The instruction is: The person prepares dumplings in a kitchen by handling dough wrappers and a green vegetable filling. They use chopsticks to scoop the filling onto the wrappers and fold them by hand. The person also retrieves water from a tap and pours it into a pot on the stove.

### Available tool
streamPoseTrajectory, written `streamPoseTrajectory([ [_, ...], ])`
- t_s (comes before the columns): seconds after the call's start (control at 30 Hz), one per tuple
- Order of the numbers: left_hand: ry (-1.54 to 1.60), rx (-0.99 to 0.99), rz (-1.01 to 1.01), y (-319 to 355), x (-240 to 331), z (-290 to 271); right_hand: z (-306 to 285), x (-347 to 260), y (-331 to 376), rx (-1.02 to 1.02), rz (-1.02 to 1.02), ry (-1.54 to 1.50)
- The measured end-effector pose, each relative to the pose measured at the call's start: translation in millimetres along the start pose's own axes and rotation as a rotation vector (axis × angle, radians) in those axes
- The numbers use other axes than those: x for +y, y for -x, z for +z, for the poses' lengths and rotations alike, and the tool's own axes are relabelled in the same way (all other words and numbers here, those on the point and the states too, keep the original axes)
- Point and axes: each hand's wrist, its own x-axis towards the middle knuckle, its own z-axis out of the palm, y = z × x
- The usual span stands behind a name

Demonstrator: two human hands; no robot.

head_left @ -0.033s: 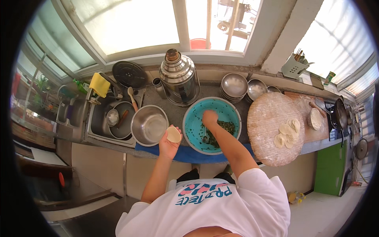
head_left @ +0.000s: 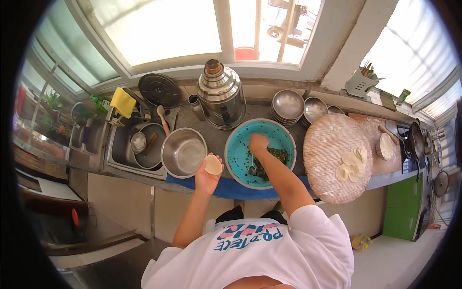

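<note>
A round, pale dumpling wrapper (head_left: 213, 165) rests on the palm and fingers of my left hand (head_left: 206, 179), in front of the steel pot. My right hand (head_left: 259, 143) reaches into the turquoise basin (head_left: 233, 166), its fingers closed around the handle of a metal spoon (head_left: 252, 169). The spoon's bowl points down, toward me, against chopped dark-green filling (head_left: 277, 156). Bits of green also stick to the basin's inner wall. More wrappers (head_left: 351, 164) lie overlapping on a floured round board (head_left: 323, 154) to the right.
The steel pot (head_left: 184, 152) stands left of the basin, beside a sink (head_left: 115, 149) holding a pan and a ladle. Behind are a large thermos (head_left: 220, 94) and stacked metal bowls (head_left: 288, 104). A flour bowl (head_left: 385, 146) sits beyond the round board, near the stove.
</note>
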Motion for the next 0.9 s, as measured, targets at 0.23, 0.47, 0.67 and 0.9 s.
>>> streamPoseTrajectory([
  [0.23,-0.031,-0.046,-0.056,-4,2,-4,-8,5,-7,-0.027,0.149,-0.037],
  [0.47,-0.023,-0.041,-0.176,-10,-11,0,0,-3,-9,-0.037,0.202,-0.083],
  [0.67,-0.102,-0.037,-0.253,-19,-27,-3,19,-4,0,0.048,0.083,-0.245],
  [0.9,-0.165,-0.029,-0.257,-30,-32,9,3,30,103,0.281,-0.439,-0.674],
])
